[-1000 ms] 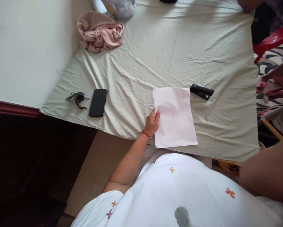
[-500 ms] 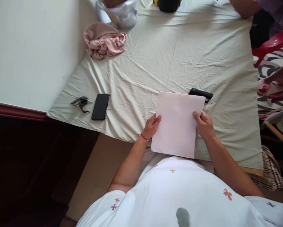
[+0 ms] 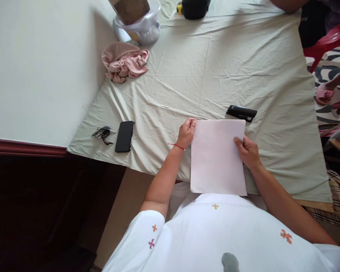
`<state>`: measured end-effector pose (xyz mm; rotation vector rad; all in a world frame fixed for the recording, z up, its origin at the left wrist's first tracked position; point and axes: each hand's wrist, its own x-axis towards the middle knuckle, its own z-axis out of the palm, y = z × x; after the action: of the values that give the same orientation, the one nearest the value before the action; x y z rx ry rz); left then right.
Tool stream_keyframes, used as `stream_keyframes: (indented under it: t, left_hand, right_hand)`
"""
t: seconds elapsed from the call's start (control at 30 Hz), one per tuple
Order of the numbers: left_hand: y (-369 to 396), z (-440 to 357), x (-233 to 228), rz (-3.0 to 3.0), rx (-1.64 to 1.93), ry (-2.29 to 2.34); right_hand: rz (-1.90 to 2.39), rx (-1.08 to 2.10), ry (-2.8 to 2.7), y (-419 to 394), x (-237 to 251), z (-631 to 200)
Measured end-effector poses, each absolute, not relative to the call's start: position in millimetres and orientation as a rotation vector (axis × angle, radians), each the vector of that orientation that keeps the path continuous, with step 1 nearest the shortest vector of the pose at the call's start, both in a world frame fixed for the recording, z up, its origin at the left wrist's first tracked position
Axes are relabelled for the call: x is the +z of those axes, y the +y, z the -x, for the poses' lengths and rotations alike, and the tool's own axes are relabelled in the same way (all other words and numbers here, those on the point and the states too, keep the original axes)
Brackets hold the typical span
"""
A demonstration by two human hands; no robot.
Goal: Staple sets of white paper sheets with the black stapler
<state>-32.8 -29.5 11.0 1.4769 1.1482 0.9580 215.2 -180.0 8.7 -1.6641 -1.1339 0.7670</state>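
Pale pink paper [image 3: 218,156] now sits squared up at the near edge of the bed [image 3: 272,75], its lower end hanging past the sheet toward the person. A moment ago it was tilted and lifted; now it looks flatter and straighter. The left hand [image 3: 187,132] has slid from the sheet's left side up to its far-left corner and pinches it there. The right hand [image 3: 247,151] grips the right edge, thumb on top. A black stapler [image 3: 241,112] lies just beyond the paper's far-right corner, uncovered again. Phone [image 3: 124,131] and keys [image 3: 103,133] rest unmoved near the left edge.
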Motion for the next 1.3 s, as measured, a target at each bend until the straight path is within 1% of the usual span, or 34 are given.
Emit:
stream_keyframes:
  t: [0.17, 0.33, 0.53, 0.67, 0.93, 1.17, 1.3]
  left_hand:
    - [-26.2, 29.8, -5.2, -1.552, 0.987, 1.134]
    - [-28.6, 36.6, -11.0, -1.547, 1.054, 1.084]
    - [-28.4, 32.9, -11.4, -1.653, 1.035, 1.083]
    - [-26.7, 32.7, -13.3, -1.498, 1.078, 1.083]
    - [-27.9, 35.2, -2.4, -1.162, 1.013, 0.991]
    - [-26.2, 35.2, -0.2, -1.027, 1.074, 0.956]
    - [-23.8, 37.2, 1.9, -0.956, 1.014, 0.997]
  right_hand:
    - [1.774, 0.6, -1.186, -183.5, 8.0, -212.0]
    - [1.817, 0.584, -1.283, -181.5, 7.6, -211.9]
    - [1.838, 0.561, -1.321, -178.7, 6.6, -210.2]
    - [1.865, 0.534, -1.291, -178.7, 4.5, -210.4]
    - [1.857, 0.517, -1.258, -179.9, 3.3, -210.6]
    - [1.855, 0.496, -1.224, -180.9, 3.3, -211.1]
    - [1.862, 0.488, -1.217, -181.3, 4.4, -211.1]
